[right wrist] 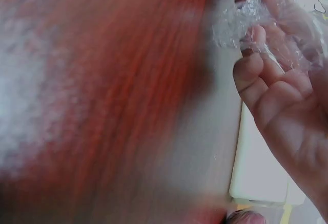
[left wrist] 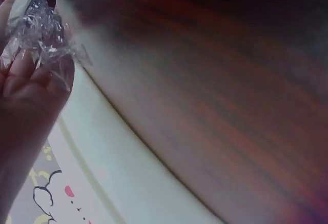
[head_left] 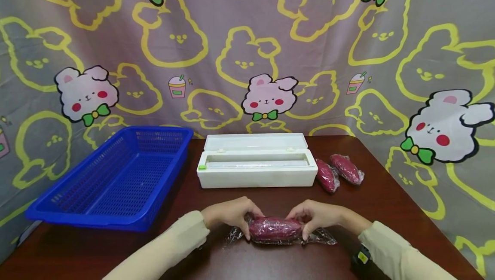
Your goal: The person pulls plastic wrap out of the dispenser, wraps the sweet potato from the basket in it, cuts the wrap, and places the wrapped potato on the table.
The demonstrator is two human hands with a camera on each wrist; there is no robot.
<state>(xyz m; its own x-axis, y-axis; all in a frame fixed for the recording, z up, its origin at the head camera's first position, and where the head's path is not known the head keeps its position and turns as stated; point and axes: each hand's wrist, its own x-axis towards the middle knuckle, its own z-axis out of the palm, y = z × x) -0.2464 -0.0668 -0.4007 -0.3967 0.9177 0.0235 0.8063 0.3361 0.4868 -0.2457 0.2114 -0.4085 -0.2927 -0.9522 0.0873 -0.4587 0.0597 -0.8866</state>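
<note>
A reddish-purple sweet potato wrapped in clear cling film lies crosswise near the front of the table. My left hand grips its left end, thumb in front and fingers behind. At the other end my right hand pinches the wrapped potato the same way. Loose film sticks out past both hands. In the left wrist view crumpled film bunches against the left hand's fingers; in the right wrist view film covers part of the right hand.
Behind the hands stands a white cling film box, its lid raised and a roll inside. Two wrapped sweet potatoes lie to its right. A blue plastic basket occupies the table's left side. A patterned curtain hangs behind.
</note>
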